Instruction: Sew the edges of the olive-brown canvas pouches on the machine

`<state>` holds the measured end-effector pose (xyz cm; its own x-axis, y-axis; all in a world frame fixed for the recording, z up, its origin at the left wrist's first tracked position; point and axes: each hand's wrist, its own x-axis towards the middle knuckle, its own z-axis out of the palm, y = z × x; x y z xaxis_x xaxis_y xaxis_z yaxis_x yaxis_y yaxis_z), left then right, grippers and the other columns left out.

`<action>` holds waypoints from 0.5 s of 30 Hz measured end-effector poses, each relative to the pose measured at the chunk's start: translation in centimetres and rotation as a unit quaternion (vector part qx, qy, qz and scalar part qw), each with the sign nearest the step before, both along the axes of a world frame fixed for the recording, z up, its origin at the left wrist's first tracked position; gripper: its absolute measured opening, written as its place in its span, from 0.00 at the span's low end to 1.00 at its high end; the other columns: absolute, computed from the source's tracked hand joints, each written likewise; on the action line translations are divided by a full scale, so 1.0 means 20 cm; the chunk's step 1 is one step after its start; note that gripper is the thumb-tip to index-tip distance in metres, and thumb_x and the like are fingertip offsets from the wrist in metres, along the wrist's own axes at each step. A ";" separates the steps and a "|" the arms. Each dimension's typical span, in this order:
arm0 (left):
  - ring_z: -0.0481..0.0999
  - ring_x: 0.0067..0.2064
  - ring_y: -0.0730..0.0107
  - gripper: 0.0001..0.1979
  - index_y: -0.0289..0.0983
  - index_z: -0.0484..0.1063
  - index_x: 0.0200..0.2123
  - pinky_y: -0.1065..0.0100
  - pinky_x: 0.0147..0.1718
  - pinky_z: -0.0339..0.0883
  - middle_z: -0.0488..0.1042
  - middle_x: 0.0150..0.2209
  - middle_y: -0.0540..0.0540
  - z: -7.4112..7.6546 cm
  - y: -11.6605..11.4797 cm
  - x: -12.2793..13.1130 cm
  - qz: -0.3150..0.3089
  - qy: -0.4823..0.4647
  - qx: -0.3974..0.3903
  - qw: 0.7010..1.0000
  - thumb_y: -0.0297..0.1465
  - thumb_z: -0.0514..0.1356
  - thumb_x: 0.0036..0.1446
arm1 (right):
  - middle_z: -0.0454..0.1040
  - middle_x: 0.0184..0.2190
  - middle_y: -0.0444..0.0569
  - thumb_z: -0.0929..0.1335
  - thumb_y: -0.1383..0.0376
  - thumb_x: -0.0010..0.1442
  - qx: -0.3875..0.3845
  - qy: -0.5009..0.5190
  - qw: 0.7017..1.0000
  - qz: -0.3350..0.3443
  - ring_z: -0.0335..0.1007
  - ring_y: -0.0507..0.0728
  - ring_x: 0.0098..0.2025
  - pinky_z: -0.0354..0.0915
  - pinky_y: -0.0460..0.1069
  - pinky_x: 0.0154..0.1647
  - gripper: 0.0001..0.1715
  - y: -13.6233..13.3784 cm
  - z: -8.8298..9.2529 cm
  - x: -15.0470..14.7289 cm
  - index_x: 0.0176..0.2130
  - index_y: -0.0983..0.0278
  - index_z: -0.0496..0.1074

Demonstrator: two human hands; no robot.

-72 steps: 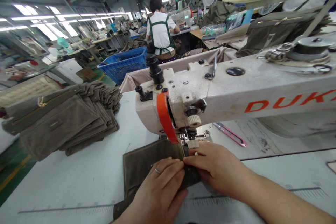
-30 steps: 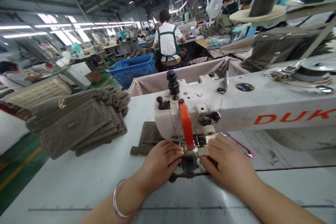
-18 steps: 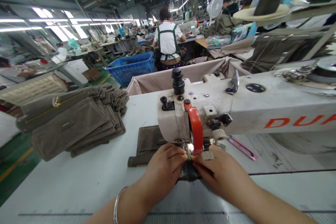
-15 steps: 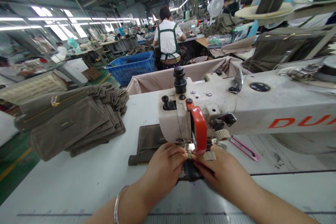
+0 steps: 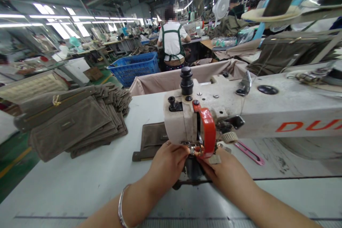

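Observation:
A white sewing machine (image 5: 177, 123) with a red guard (image 5: 208, 131) stands before me. An olive-brown fabric piece (image 5: 152, 135), with a small label patch and a zipper-like edge strip, lies flat and runs under the machine head. My left hand (image 5: 169, 160), a bracelet on its wrist, is closed with its fingertips pinched close to the presser foot (image 5: 191, 149). On the other side of the foot, my right hand (image 5: 223, 165) has its fingers closed, partly behind the red guard. Both appear to grip the fabric's near edge; fingers and guard mostly hide it. A dark plate (image 5: 195, 171) shows between my hands.
A stack of similar olive-brown pieces (image 5: 72, 121) lies on the white table at left. Pink thread snips (image 5: 249, 153) rest under the machine arm. Beyond the table are a pink cloth-lined trough (image 5: 149, 83), a blue crate (image 5: 136, 67) and a seated co-worker (image 5: 172, 42).
The fabric piece has slid a little away from me past the machine head, and both hands' fingertips have moved slightly forward with it. The view has shifted slightly.

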<state>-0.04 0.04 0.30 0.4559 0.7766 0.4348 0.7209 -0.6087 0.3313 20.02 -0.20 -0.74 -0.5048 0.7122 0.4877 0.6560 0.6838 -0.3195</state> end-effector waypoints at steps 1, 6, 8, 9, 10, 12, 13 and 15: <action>0.77 0.41 0.61 0.08 0.39 0.76 0.36 0.59 0.46 0.72 0.79 0.39 0.46 0.00 0.00 0.00 -0.001 -0.001 0.003 1.000 0.21 0.61 0.57 | 0.75 0.35 0.53 0.63 0.72 0.61 -0.002 -0.002 1.000 -0.002 0.72 0.58 0.38 0.70 0.51 0.38 0.13 0.00 0.00 0.00 0.41 0.63 0.75; 0.78 0.43 0.62 0.08 0.39 0.75 0.37 0.60 0.47 0.71 0.80 0.39 0.46 -0.02 0.00 0.00 -0.005 -0.004 0.014 1.000 0.21 0.60 0.58 | 0.75 0.35 0.53 0.62 0.73 0.62 0.005 -0.005 1.000 0.001 0.72 0.58 0.38 0.69 0.51 0.38 0.13 0.00 -0.01 0.00 0.42 0.63 0.75; 0.78 0.42 0.61 0.08 0.39 0.76 0.38 0.60 0.47 0.72 0.80 0.39 0.46 -0.01 0.00 0.00 -0.001 0.001 0.011 1.000 0.21 0.60 0.58 | 0.75 0.35 0.53 0.62 0.73 0.62 0.008 -0.004 1.000 0.005 0.72 0.58 0.38 0.69 0.51 0.38 0.14 0.00 0.00 0.00 0.42 0.63 0.74; 0.78 0.42 0.61 0.08 0.39 0.76 0.38 0.59 0.46 0.72 0.80 0.39 0.46 -0.01 0.00 0.00 0.002 0.004 0.010 1.000 0.21 0.60 0.58 | 0.75 0.35 0.53 0.62 0.73 0.62 0.008 -0.005 1.000 0.006 0.72 0.58 0.38 0.70 0.51 0.38 0.14 0.00 0.00 0.00 0.42 0.63 0.74; 0.78 0.42 0.61 0.09 0.39 0.76 0.38 0.59 0.46 0.72 0.80 0.39 0.46 -0.01 0.00 0.00 0.004 0.008 0.010 1.000 0.21 0.60 0.58 | 0.75 0.34 0.52 0.62 0.73 0.62 0.008 -0.005 1.000 0.005 0.72 0.59 0.38 0.70 0.51 0.38 0.14 0.00 0.00 0.00 0.42 0.63 0.74; 0.78 0.43 0.60 0.09 0.39 0.76 0.38 0.59 0.46 0.72 0.80 0.40 0.46 -0.01 0.00 0.00 0.004 0.011 0.011 1.000 0.22 0.59 0.58 | 0.75 0.35 0.53 0.62 0.73 0.61 0.011 -0.005 1.000 0.002 0.72 0.59 0.38 0.70 0.51 0.38 0.14 0.00 -0.01 0.00 0.42 0.63 0.74; 0.77 0.44 0.60 0.09 0.39 0.76 0.38 0.59 0.47 0.72 0.79 0.40 0.46 -0.01 0.00 0.00 0.005 0.011 0.012 1.000 0.22 0.59 0.58 | 0.76 0.35 0.53 0.62 0.73 0.61 0.013 -0.004 1.000 0.001 0.72 0.59 0.38 0.70 0.51 0.38 0.14 0.00 -0.01 0.00 0.43 0.63 0.74; 0.77 0.45 0.60 0.09 0.39 0.76 0.39 0.58 0.47 0.72 0.79 0.41 0.46 -0.01 0.00 0.00 0.007 0.014 0.009 1.000 0.22 0.59 0.58 | 0.76 0.36 0.53 0.63 0.73 0.61 0.018 -0.002 1.000 0.003 0.72 0.59 0.38 0.70 0.52 0.38 0.14 0.01 -0.02 0.00 0.43 0.62 0.74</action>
